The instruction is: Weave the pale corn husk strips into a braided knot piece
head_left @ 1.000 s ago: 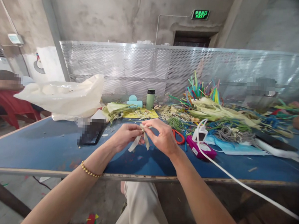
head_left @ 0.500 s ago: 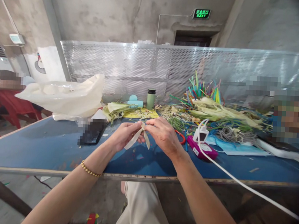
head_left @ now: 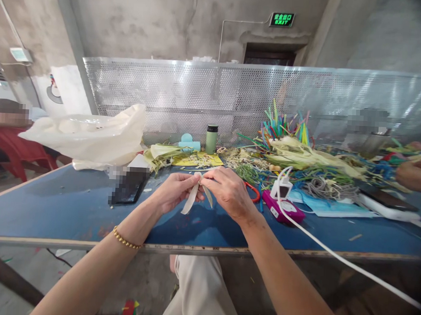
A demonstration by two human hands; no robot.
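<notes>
Between my two hands, just above the blue table (head_left: pixel 88 207), is a pale corn husk strip (head_left: pixel 190 201) with two ends hanging down. My left hand (head_left: pixel 175 191) pinches it near the top between thumb and fingers. From the other side my right hand (head_left: pixel 226 191) grips the same strip, its fingers curled close against the left fingertips. The top of the strip is mostly covered by my fingers. A heap of corn husks (head_left: pixel 298 152) lies beyond my right hand, and a smaller bunch of husks (head_left: pixel 161 155) beyond my left.
A dark phone (head_left: pixel 129 186) lies left, before a large white plastic bag (head_left: pixel 88 137). A green bottle (head_left: pixel 211 139) stands at the back. To the right are red-handled scissors (head_left: pixel 254 192), a purple power socket (head_left: pixel 281 208) with a white cable, and another person's hand (head_left: pixel 416 175).
The hanging ends of the husk strip have swung and now sit closer together. My hands stay nearly in place. At far right, another person's hand shows more clearly over the table.
</notes>
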